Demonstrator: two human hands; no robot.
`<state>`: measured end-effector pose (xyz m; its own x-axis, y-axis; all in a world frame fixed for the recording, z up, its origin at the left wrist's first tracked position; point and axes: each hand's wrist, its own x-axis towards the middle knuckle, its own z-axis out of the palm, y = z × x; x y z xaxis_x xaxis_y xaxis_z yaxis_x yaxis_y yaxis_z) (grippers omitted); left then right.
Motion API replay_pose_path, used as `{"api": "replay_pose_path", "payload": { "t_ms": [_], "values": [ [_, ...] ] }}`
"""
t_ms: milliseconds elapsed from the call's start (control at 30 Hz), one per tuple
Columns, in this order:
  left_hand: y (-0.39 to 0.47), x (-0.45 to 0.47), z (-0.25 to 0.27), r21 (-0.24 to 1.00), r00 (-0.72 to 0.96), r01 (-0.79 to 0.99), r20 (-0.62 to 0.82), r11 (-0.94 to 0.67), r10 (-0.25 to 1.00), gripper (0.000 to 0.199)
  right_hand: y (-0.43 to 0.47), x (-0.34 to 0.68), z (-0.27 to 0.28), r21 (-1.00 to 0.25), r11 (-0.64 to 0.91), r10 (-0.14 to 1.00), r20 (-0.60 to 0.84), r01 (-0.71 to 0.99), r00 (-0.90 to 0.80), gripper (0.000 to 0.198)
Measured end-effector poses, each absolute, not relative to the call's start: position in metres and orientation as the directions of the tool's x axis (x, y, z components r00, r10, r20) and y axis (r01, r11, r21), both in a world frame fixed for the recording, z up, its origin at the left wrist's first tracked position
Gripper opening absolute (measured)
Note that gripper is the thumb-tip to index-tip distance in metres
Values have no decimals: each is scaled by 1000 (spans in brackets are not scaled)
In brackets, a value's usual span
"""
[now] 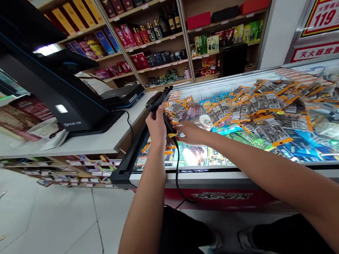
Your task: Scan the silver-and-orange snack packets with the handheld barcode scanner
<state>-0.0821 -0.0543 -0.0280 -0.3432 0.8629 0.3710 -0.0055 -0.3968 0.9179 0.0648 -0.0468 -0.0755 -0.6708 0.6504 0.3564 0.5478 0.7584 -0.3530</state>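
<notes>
A black handheld barcode scanner [168, 124] with a yellow patch near the base of its handle is held over the left end of the glass-topped chest freezer. My left hand [156, 126] is wrapped round its upper part, thumb on top. From the right, my right hand [189, 132] reaches the lower handle, its fingers closed in against it and partly hidden. The scanner's black cable [177, 170] hangs down over the freezer's front. Beneath and beside the hands lie orange-edged snack packets [217, 113] and a round white-lidded tub [205, 121].
A black checkout terminal [80, 107] stands on the white counter [99, 143] at left. Many more packets cover the freezer glass to the right. Shelves [155, 40] of boxes and bottles line the back wall. Tiled floor [62, 225] shows at lower left.
</notes>
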Motion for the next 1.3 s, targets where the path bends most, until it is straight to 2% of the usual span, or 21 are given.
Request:
{"api": "replay_pose_path", "payload": {
  "t_ms": [100,200,367,467,533,600,700,800,867,967,1100,1300],
  "values": [
    [-54,-83,-27,906,-365,-32,383,-423,848,32,-51,59,-83,-334,730,682,283,597,-675,62],
    [-55,-84,-25,895,-371,-67,388,-441,844,32,-52,62,-84,-333,718,695,289,611,-659,65],
    [-58,-84,-21,887,-369,-100,388,-451,845,35,-52,56,-84,-391,685,727,305,615,-616,81],
    [-58,-85,-21,881,-362,-103,400,-462,842,37,-49,54,-84,-469,662,743,304,585,-596,90],
    [-58,-85,-22,881,-356,-113,397,-460,846,37,-43,58,-81,-566,639,751,311,521,-583,83],
    [-57,-84,-23,882,-327,-126,394,-453,859,36,-34,68,-77,-679,608,760,346,412,-551,64],
    [-56,-83,-25,896,-227,-112,398,-430,889,34,-18,90,-68,-831,503,823,378,237,-423,44],
    [-58,-81,-27,925,-53,-39,376,-378,925,32,0,115,-59,-928,355,921,326,116,-213,45],
    [-62,-78,-28,946,93,39,316,-321,944,32,11,130,-55,-953,297,954,295,50,-55,44],
    [-69,-74,-29,959,316,155,178,-236,932,32,21,148,-53,-948,317,943,315,4,104,41],
    [-75,-68,-27,927,500,287,69,-240,863,37,25,162,-56,-949,316,933,314,16,175,39],
    [-75,-68,-30,890,514,373,35,-260,857,42,27,167,-60,-959,280,937,282,37,206,40]
  ]
}}
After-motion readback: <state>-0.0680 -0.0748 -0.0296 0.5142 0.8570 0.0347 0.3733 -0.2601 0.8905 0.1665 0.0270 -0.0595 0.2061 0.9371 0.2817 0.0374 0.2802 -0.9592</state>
